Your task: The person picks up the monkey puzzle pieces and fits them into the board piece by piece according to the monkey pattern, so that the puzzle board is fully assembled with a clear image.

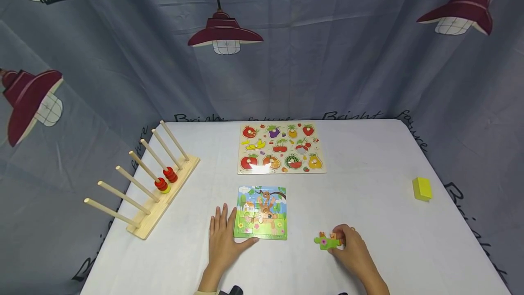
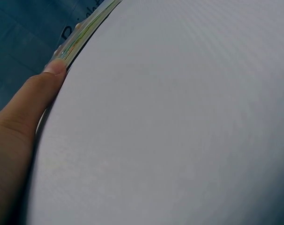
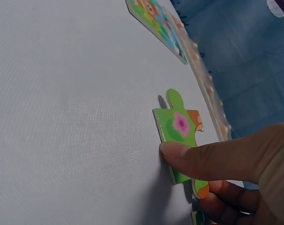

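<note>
My right hand [image 1: 351, 250] pinches a green jigsaw piece [image 1: 324, 242] with a pink flower and orange patches, just over the white table. In the right wrist view the thumb lies across that piece [image 3: 181, 123], and a sliver of another green piece [image 3: 197, 217] shows below the fingers. The jigsaw puzzle [image 1: 262, 213], a square animal picture on a green board, lies left of it. Beside its left edge my left hand [image 1: 224, 240] rests with fingers straight; its thumb [image 2: 55, 68] touches the board's near edge. The left wrist view hides the other fingers.
Behind the jigsaw lies a wooden fruit puzzle board [image 1: 282, 148]. A wooden peg stand [image 1: 163, 201] with red and yellow beads stands at the left. A yellow block [image 1: 422, 189] sits near the table's right edge. A grey curtain [image 1: 286, 81] hangs behind the table.
</note>
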`<state>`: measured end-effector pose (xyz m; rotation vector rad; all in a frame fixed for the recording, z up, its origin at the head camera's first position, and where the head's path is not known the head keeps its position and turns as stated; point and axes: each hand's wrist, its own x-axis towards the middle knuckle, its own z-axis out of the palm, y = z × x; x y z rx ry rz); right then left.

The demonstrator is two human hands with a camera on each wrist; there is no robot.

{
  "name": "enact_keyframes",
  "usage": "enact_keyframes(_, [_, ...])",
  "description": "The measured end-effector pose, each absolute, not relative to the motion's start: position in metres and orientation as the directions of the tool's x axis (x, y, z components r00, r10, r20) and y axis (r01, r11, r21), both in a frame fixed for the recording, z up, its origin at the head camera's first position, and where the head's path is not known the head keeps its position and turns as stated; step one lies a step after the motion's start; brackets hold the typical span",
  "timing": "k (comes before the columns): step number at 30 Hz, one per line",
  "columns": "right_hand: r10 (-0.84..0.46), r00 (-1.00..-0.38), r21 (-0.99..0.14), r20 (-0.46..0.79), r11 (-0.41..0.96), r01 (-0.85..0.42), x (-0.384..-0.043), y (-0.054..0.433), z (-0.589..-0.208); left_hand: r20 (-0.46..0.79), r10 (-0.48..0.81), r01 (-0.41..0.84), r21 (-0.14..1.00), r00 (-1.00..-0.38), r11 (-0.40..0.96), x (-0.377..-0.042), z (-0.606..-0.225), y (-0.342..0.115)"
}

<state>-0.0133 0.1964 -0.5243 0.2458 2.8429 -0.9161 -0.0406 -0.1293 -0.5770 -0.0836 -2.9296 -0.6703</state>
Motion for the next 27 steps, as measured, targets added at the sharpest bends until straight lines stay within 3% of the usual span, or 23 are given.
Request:
enact_keyframes(16, [0.103, -0.984, -0.573, -0.143, 0.802, 0.168, -0.012, 0.194, -0.524, 0.141, 0.023, 0.082, 0.424, -0.99, 0.902, -0.041, -0.577, -0.129])
enact_keyframes(27, [0.088, -0.974, -0.692, -0.207, 0.691, 0.209, -0.015, 0.183, -0.529, 0.135, 0.022, 0.079, 0.431, -0.991, 0.899, -0.041, -0.577, -0.13])
